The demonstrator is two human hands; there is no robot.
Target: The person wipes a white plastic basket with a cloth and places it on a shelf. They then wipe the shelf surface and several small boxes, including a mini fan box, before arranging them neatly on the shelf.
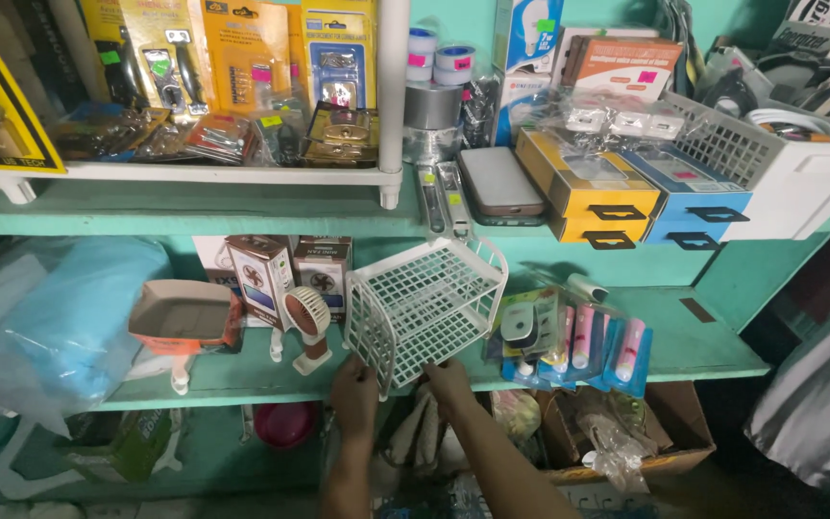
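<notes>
White plastic lattice basket, light, stiff and empty, tilts on the green shelf; left hand and right hand pinch its lower rim.

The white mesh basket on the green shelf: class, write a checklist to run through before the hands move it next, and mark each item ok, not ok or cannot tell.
1. Left hand on the white mesh basket at its lower left corner: ok.
2. Right hand on its lower front edge: ok.
3. Basket sitting level: not ok, it is tilted.
4. Basket empty: ok.
5. Clear of the small white fan on its left: cannot tell, very close.
6. Clear of the blister packs on its right: cannot tell.
</notes>
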